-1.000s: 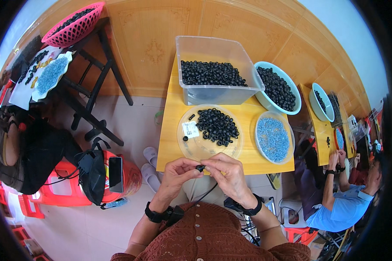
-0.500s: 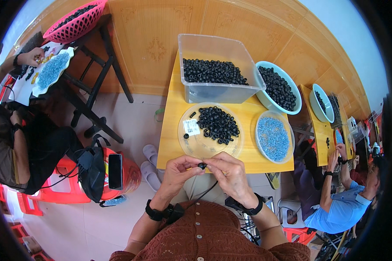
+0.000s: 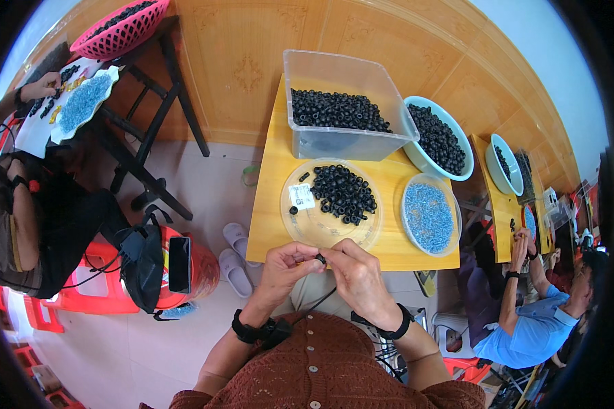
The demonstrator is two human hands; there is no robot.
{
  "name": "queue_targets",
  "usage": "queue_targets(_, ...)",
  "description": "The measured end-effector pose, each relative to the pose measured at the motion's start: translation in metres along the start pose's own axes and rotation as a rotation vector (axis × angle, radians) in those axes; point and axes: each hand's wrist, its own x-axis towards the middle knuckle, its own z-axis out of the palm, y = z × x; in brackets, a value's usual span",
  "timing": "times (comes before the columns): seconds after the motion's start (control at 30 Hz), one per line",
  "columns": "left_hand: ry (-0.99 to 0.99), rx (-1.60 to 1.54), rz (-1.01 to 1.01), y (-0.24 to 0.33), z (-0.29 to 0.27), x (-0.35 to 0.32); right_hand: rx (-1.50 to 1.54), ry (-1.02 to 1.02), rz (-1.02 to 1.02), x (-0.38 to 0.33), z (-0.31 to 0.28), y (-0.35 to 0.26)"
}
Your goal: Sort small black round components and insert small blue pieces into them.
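A small round black plastic part [image 3: 320, 259] is pinched between the fingertips of both my hands, just off the table's near edge. My left hand [image 3: 286, 269] grips it from the left with thumb and forefinger. From the other side my right hand [image 3: 358, 278] closes on it, fingers curled and partly covering it. Just beyond my hands lies a round clear plastic lid [image 3: 299, 228] with a pile of black parts [image 3: 344, 194], a white label, and a couple of parts set apart. To its right, a shallow clear dish [image 3: 459, 228] holds many tiny blue pieces [image 3: 426, 217].
Behind the lid, a clear tub [image 3: 351, 144] of black parts stands on the wooden table [image 3: 269, 235], beside a pale blue basin [image 3: 465, 174]. Co-workers sit at tables left and right. Slippers [image 3: 235, 273] and a red stool [image 3: 92, 293] are on the left.
Both hands keep their pinch on the black part, with only a slight shift of the fingers. At left, the co-worker's hand has moved a little; the right-hand co-worker's hands have lowered slightly.
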Motion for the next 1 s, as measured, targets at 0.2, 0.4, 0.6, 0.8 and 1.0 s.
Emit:
queue_targets(0.2, 0.084, 0.054, 0.073, -0.002, 0.004, -0.001, -0.018, 0.022, 0.03, 0.0, 0.01, 0.008)
queue_targets(0.4, 0.113, 0.098, 0.112, -0.006, 0.003, 0.001, 0.016, 0.071, 0.068, 0.001, 0.02, 0.016)
queue_targets(0.6, 0.175, 0.234, 0.107, -0.015, 0.007, 0.006, -0.017, 0.151, 0.088, -0.005, 0.029, 0.021)
queue_targets(0.8, 0.179, 0.171, -0.035, -0.007, 0.004, 0.003, -0.001, 0.121, 0.096, -0.013, 0.028, 0.021)
queue_targets(1.0, 0.228, 0.392, 0.062, -0.015, 0.01, 0.006, 0.063, 0.217, 0.153, -0.014, 0.034, 0.027)
